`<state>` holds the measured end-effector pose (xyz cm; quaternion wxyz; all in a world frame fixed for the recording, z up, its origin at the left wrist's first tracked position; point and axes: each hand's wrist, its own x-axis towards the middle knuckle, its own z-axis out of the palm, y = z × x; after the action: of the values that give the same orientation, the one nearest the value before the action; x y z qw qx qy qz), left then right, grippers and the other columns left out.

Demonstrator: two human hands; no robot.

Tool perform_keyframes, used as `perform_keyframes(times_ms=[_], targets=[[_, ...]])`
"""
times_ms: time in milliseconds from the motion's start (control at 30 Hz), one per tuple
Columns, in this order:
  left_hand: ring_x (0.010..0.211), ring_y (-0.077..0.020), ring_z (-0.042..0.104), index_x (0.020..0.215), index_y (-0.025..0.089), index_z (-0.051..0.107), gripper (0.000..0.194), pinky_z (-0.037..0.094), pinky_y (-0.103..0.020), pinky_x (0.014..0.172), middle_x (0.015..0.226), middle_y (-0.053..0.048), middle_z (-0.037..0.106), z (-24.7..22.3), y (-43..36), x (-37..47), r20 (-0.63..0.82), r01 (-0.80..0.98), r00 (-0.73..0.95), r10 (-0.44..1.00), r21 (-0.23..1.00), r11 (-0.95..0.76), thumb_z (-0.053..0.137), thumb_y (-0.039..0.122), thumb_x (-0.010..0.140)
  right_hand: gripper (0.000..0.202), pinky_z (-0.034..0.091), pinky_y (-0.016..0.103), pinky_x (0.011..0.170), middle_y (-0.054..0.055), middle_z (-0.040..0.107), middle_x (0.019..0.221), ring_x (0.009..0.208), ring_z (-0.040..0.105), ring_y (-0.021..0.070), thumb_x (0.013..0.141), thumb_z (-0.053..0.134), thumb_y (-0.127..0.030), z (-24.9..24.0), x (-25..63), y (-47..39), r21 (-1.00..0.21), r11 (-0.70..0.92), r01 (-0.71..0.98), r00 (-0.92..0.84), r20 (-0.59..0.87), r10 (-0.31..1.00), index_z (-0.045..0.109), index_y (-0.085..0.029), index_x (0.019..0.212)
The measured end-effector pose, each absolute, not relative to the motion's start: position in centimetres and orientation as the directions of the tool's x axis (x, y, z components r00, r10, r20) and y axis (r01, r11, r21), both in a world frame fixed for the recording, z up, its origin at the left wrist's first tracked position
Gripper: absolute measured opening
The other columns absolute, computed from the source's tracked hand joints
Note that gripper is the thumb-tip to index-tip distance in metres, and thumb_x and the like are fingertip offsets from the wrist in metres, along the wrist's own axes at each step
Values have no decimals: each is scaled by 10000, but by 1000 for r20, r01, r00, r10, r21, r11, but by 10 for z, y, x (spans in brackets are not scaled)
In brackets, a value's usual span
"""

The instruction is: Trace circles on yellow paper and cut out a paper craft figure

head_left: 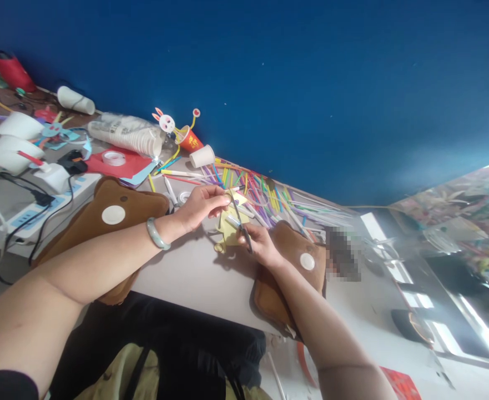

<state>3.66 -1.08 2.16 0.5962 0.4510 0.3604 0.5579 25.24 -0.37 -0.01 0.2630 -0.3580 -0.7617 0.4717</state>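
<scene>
My left hand [205,206], with a pale green bangle on its wrist, is closed in a pinch above the table. What its fingertips hold is too small to make out; a thin dark line runs down from them toward the scissors. My right hand [258,243] grips dark-handled scissors [248,240], their blades pointing up and left toward the left fingers. Beneath and between the hands lies cut yellow paper [230,230], with a curled piece at its lower left corner. Part of it is hidden by the scissors.
Brown bear-shaped cushions [134,214] [288,278] flank the hands. Colourful straws or sticks [269,197] spread along the blue wall. Paper cups [123,133], a red cup with a rabbit figure [189,139], red paper [134,165] and a power strip [56,203] with cables stand left.
</scene>
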Motion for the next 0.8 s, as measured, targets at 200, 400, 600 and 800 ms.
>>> perform_keyframes(times_ms=[200, 400, 600, 800], targets=[[483, -52, 487, 695, 149, 606, 187, 324, -194, 457, 625, 15, 617, 23, -11, 37, 68, -337, 101, 993, 941, -30, 715, 293, 742, 550, 355, 294, 597, -18, 476, 604, 609, 411, 139, 758, 693, -707, 1, 252, -4, -916, 296, 270, -611, 75, 788, 559, -190, 628], [472, -50, 479, 676, 141, 607, 177, 314, -190, 441, 606, 13, 613, 25, -12, 39, 71, -335, 130, 989, 942, -24, 710, 276, 728, 564, 353, 300, 607, -15, 465, 611, 618, 411, 142, 766, 681, -720, 2, 252, -5, -920, 295, 256, -620, 78, 781, 553, -187, 630], [471, -49, 473, 669, 136, 612, 173, 315, -190, 440, 605, 7, 616, 24, -13, 39, 79, -341, 143, 987, 940, -26, 709, 268, 724, 549, 351, 300, 609, -18, 460, 615, 621, 409, 142, 780, 677, -704, 0, 253, -4, -919, 299, 256, -621, 81, 780, 552, -188, 641], [473, -50, 477, 676, 138, 616, 171, 313, -190, 438, 607, 11, 618, 23, -11, 39, 77, -340, 141, 987, 940, -25, 713, 269, 725, 569, 354, 294, 594, -22, 457, 591, 610, 403, 139, 766, 681, -719, 0, 252, -4, -913, 311, 264, -611, 91, 787, 538, -190, 613]])
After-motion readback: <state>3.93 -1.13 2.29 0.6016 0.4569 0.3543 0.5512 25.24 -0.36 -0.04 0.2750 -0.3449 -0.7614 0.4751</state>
